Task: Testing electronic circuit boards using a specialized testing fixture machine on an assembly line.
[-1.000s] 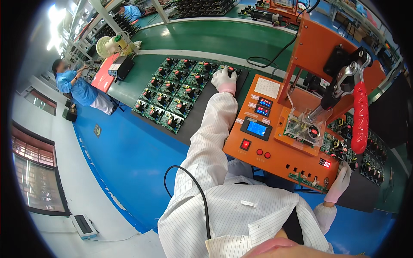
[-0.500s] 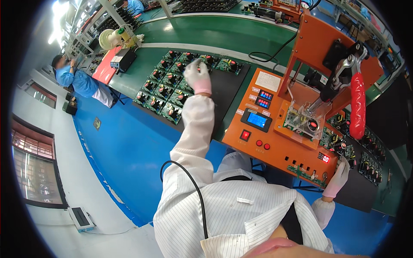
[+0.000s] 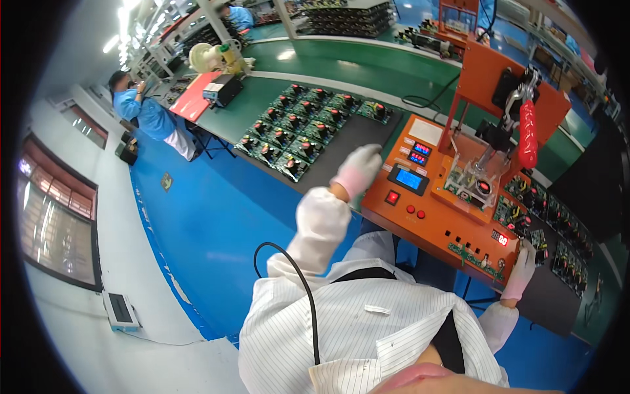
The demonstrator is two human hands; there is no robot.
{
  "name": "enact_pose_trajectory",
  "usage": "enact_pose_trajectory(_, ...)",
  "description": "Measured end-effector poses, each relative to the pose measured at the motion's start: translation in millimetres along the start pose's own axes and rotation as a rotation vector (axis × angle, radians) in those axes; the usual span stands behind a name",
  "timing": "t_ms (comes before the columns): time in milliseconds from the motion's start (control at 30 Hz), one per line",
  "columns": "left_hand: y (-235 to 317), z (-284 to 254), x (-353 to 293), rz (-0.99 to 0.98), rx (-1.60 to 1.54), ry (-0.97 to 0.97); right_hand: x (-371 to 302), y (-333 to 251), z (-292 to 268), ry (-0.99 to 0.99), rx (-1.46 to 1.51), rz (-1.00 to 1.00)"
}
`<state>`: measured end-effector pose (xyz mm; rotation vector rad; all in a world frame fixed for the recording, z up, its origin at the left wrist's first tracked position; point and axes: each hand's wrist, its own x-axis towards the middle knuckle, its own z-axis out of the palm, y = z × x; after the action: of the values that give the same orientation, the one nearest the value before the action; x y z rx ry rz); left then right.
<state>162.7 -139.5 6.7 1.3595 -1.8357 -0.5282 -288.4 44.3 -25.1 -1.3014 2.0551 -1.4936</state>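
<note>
My left hand (image 3: 357, 172), in a white glove with a pink cuff, hovers over the dark mat between a group of circuit boards (image 3: 289, 134) and the orange test fixture (image 3: 430, 210). Its fingers are extended close together, slightly curved, and nothing shows in them. My right hand (image 3: 520, 272), gloved alike, is at the fixture's right front corner. Its fingers close at the edge of a circuit board (image 3: 539, 244), partly covering it. Another circuit board (image 3: 482, 187) sits under the fixture's clear press plate, below the red-handled toggle clamp (image 3: 527, 134).
More circuit boards (image 3: 569, 266) lie on the mat right of the fixture. A pale fan (image 3: 205, 58) and a black box (image 3: 223, 90) stand at the bench's far left. A person in blue (image 3: 147, 115) is beyond. A black cable (image 3: 289, 262) hangs before my left arm.
My left hand has left the boards and moved right and nearer, towards the fixture. My right hand stays at the fixture's corner. The whole view has shifted slightly.
</note>
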Motion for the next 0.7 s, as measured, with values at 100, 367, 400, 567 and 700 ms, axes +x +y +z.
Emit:
enact_pose_trajectory(100,2,29,-15,-0.098,-0.002,0.005,-1,4,5,0.048,-0.003,-0.015)
enact_pose_trajectory(367,18,48,-29,-0.106,0.042,0.293,-13,-6,11,0.125,0.006,0.024)
enact_pose_trajectory(400,17,48,-31,-0.119,0.061,0.284,-15,-7,11,0.114,-0.023,0.057)
enact_pose_trajectory(567,33,48,-30,-0.195,0.101,0.22,-16,1,9,0.134,-0.073,0.08)
enact_pose_trajectory(700,40,42,-33,-0.235,0.158,0.189,-15,-1,11,0.137,-0.091,0.059)
